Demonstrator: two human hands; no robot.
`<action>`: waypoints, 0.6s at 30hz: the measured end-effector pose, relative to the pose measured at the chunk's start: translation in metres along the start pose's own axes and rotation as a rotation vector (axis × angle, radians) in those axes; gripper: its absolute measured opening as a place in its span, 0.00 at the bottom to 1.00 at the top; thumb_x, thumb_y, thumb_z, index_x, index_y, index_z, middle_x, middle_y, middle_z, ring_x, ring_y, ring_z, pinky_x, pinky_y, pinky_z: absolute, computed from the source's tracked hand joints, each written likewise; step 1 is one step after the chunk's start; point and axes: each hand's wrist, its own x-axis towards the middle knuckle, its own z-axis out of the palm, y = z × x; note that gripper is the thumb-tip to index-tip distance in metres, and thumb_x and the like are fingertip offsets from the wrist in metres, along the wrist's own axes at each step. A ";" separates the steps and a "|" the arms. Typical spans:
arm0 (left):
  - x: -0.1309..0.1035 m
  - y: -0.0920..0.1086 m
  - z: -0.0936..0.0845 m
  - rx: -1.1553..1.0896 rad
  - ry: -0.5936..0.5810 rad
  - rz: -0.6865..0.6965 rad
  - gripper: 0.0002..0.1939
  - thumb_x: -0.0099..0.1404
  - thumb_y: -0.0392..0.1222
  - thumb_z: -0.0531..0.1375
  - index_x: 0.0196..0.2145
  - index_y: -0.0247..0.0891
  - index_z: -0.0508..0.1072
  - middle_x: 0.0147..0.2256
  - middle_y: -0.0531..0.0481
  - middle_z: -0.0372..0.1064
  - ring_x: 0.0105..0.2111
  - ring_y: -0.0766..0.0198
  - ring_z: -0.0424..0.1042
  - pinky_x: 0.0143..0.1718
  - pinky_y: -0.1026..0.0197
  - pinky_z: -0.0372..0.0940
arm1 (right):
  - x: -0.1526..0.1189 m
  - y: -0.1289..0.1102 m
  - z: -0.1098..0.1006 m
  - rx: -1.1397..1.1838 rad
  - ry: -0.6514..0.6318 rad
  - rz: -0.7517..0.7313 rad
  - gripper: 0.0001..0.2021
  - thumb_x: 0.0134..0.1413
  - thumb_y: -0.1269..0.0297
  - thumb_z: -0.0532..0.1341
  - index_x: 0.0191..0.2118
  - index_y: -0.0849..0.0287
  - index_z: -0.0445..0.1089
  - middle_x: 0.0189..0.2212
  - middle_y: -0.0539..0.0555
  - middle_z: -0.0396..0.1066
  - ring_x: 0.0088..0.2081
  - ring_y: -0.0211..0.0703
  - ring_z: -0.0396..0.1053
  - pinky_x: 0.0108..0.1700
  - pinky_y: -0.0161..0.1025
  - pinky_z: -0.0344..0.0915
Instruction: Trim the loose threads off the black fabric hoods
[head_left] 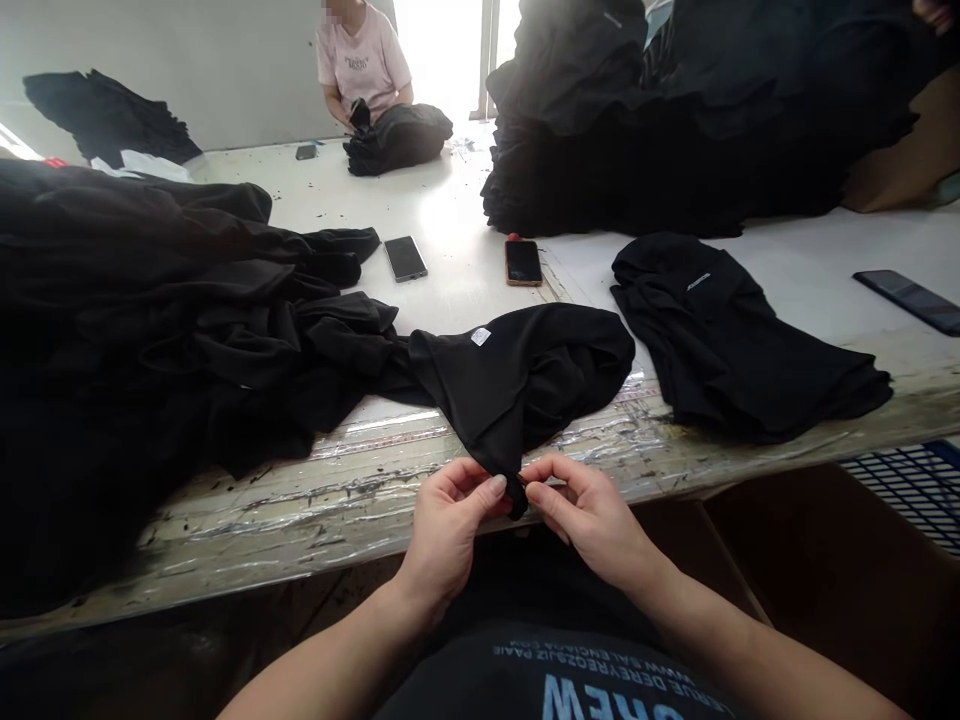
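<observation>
A black garment (517,370) with a small white label (481,338) lies crumpled at the table's front edge, one corner drawn toward me. My left hand (454,505) pinches that corner between thumb and fingers. From the other side, my right hand (581,505) is closed at the same corner, thumb against forefinger. A small dark bit shows at the right fingertips; whether it is a tool or part of the cloth I cannot tell. On the left, the garment meets a large heap of black garments (150,290).
Black garments lie flat in a small pile (735,340) at right, below a tall stack (675,140). Phones lie about: a silver-edged phone (406,258), an orange-cased phone (523,263), a dark phone (911,300). Across the table (300,520) sits a person (364,60) handling black cloth.
</observation>
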 end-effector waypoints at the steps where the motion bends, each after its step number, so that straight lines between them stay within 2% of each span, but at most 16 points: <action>1: 0.000 0.000 0.000 0.001 0.003 0.000 0.08 0.53 0.39 0.67 0.32 0.34 0.77 0.29 0.49 0.73 0.27 0.68 0.70 0.33 0.64 0.66 | 0.000 0.001 0.000 -0.001 0.004 0.002 0.07 0.55 0.61 0.58 0.36 0.59 0.68 0.26 0.49 0.67 0.20 0.32 0.60 0.19 0.31 0.56; 6: 0.001 0.000 0.001 0.005 -0.015 -0.001 0.07 0.54 0.39 0.67 0.31 0.33 0.76 0.28 0.49 0.72 0.28 0.67 0.70 0.34 0.63 0.66 | -0.001 0.002 0.002 -0.049 0.022 -0.064 0.09 0.55 0.62 0.59 0.40 0.59 0.69 0.30 0.52 0.69 0.24 0.35 0.65 0.23 0.32 0.62; 10: 0.000 0.001 0.001 0.021 -0.054 -0.007 0.08 0.54 0.38 0.67 0.32 0.32 0.76 0.28 0.48 0.72 0.28 0.67 0.69 0.33 0.64 0.65 | 0.000 0.002 0.002 -0.127 0.032 -0.149 0.07 0.56 0.62 0.59 0.39 0.58 0.70 0.33 0.53 0.70 0.28 0.38 0.68 0.28 0.34 0.67; 18: 0.001 0.000 0.003 0.016 -0.031 -0.043 0.09 0.52 0.39 0.68 0.30 0.32 0.76 0.27 0.49 0.72 0.27 0.67 0.69 0.33 0.64 0.65 | 0.001 0.001 0.000 -0.119 0.024 -0.131 0.07 0.56 0.62 0.58 0.37 0.58 0.69 0.32 0.53 0.71 0.31 0.41 0.71 0.31 0.35 0.69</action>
